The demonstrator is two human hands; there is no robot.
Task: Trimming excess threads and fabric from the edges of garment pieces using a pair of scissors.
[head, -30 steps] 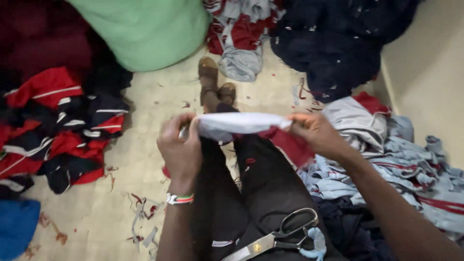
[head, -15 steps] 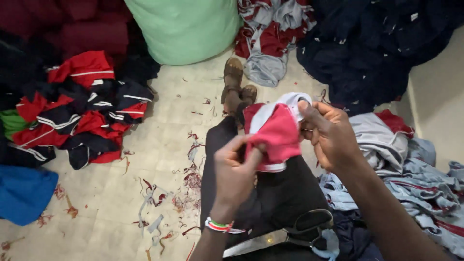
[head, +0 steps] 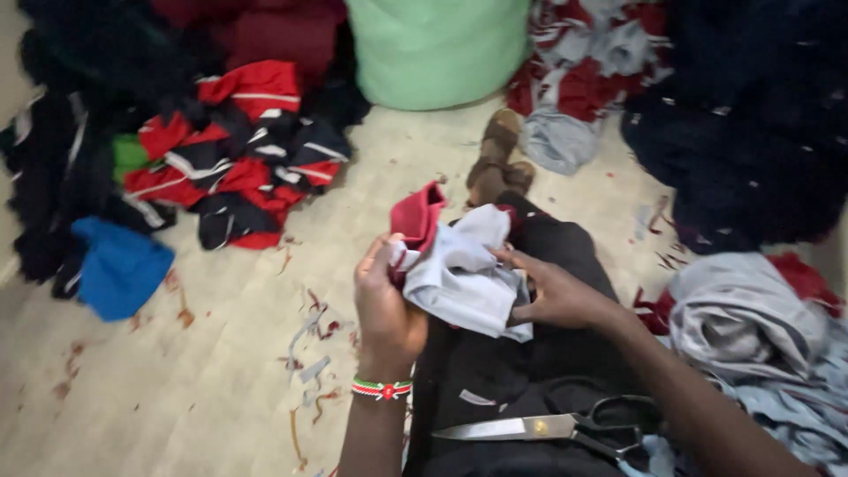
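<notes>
Head view: both hands' grip, left hand (head: 386, 305) and right hand (head: 556, 296), around crumpled grey-and-red cloth (head: 459, 269).

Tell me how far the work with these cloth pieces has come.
Done: thread and fabric scraps litter the floor, and red and navy pieces lie piled. In hand: the left hand and right hand grip a grey and red garment piece; scissors rest on the lap. Left: grey pieces heaped nearby.

Pale scrap-strewn floor (head: 177, 389)
</notes>
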